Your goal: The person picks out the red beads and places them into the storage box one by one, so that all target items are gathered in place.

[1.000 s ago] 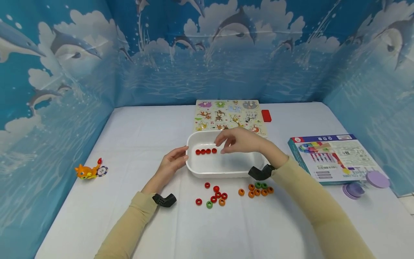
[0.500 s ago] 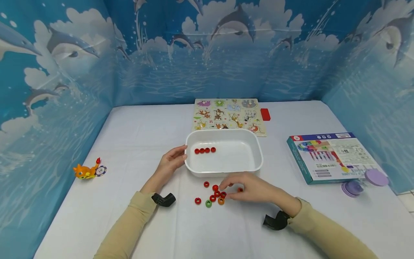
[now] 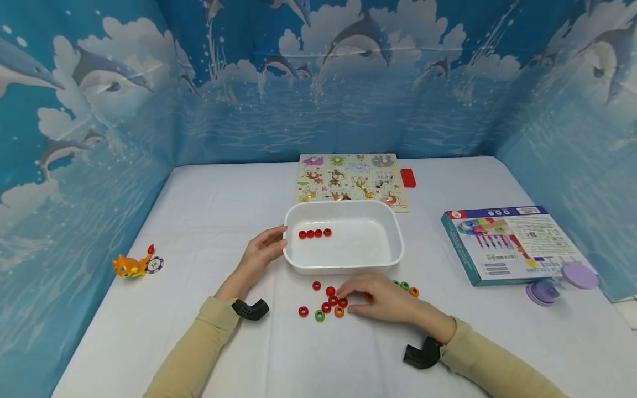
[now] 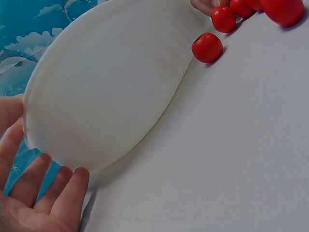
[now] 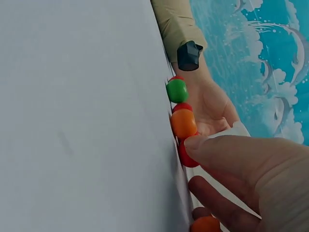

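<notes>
A white tray (image 3: 358,270) stands mid-table with several red beads (image 3: 311,234) lined up inside at its left. My left hand (image 3: 259,255) rests its fingertips against the tray's left end; in the left wrist view those fingers (image 4: 72,195) look nearly straight along the outer wall. In front of the tray, my right hand (image 3: 383,298) pinches a red bead (image 5: 189,155) at the edge of a loose cluster. Around it lie more red beads (image 3: 303,312), a green bead (image 3: 320,315) and an orange bead (image 3: 339,312). My right hand partly hides another group of orange and green beads.
Behind the tray lies an animal puzzle board (image 3: 335,178), with a red block (image 3: 408,178) beside it. A flat game box (image 3: 512,246) and purple lidded containers (image 3: 543,292) stand at the right. An orange toy figure (image 3: 130,266) sits far left.
My right hand has moved from above the tray down to the bead cluster in front, and its fingers have come round a red bead. My left hand stays at the tray.
</notes>
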Motion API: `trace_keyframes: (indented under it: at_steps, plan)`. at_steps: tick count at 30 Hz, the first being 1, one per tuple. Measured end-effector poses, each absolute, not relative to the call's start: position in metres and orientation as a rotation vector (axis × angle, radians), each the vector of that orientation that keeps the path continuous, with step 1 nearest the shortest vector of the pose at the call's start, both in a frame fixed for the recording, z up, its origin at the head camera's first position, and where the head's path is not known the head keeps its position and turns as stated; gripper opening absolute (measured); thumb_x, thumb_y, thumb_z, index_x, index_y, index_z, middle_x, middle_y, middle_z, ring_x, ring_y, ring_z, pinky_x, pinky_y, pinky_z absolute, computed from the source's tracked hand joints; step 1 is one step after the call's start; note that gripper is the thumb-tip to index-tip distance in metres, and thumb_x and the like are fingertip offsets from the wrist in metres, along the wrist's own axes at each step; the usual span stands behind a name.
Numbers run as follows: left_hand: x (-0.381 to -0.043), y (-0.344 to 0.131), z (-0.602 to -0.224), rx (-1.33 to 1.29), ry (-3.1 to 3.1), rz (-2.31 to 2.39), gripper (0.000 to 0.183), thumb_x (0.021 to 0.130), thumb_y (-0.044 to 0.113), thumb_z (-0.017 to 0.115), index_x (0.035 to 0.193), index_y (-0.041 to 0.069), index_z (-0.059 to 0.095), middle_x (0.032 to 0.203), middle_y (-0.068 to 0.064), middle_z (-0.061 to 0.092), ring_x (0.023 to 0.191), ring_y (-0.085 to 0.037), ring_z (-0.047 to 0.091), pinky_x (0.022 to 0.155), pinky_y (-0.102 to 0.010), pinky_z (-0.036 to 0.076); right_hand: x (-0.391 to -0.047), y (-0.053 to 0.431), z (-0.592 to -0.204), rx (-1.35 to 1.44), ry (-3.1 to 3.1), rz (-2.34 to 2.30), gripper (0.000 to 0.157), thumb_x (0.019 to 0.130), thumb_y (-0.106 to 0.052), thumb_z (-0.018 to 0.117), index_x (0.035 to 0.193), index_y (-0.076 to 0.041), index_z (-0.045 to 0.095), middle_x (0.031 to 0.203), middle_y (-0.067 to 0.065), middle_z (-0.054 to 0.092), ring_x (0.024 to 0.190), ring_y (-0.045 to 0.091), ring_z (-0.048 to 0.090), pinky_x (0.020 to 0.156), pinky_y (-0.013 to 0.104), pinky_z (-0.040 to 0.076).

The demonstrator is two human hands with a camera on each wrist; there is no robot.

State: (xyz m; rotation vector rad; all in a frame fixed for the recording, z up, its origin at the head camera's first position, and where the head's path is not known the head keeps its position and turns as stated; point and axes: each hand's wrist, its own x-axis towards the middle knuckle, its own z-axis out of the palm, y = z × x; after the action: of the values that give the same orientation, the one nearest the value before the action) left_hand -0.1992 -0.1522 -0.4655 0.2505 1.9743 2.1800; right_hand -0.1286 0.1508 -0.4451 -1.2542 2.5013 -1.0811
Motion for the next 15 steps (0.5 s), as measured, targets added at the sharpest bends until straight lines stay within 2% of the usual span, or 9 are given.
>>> trace_keyframes:
  at_steps: [3, 11, 15]
  plan:
    - [-0.199, -0.152, -0.466, 0.247, 1.971, 2.181, 0.052, 0.078, 0.031, 0.069, 0.124, 0.012, 0.051, 0.129, -0.005, 0.046, 0.118, -0.019, 0.042, 0.090, -0.029, 0.044, -0.128, 0.150, -0.449, -1.245, 2.518, -1.092, 0.028, 0.078, -0.023, 0.070, 0.106, -0.025, 0.063, 0.103, -0.017, 0.058, 0.097, 0.002, 0.052, 0.080, 0.023, 0.047]
    - [-0.199, -0.152, -0.466, 0.237, 1.972, 2.174, 0.051, 0.078, 0.030, 0.068, 0.124, 0.013, 0.052, 0.129, -0.004, 0.047, 0.118, -0.018, 0.042, 0.090, -0.029, 0.044, -0.128, 0.150, -0.453, -1.267, 2.554, -1.135, 0.022, 0.078, -0.025, 0.069, 0.099, -0.027, 0.065, 0.097, -0.017, 0.059, 0.080, 0.004, 0.051, 0.060, 0.018, 0.044]
    - [-0.200, -0.152, -0.467, 0.237, 1.976, 2.173, 0.050, 0.079, 0.029, 0.068, 0.123, 0.013, 0.052, 0.128, -0.004, 0.047, 0.118, -0.018, 0.043, 0.089, -0.029, 0.045, -0.128, 0.151, -0.441, -1.265, 2.538, -1.107, 0.020, 0.079, -0.025, 0.069, 0.099, -0.026, 0.065, 0.095, -0.017, 0.059, 0.078, 0.006, 0.052, 0.061, 0.019, 0.045]
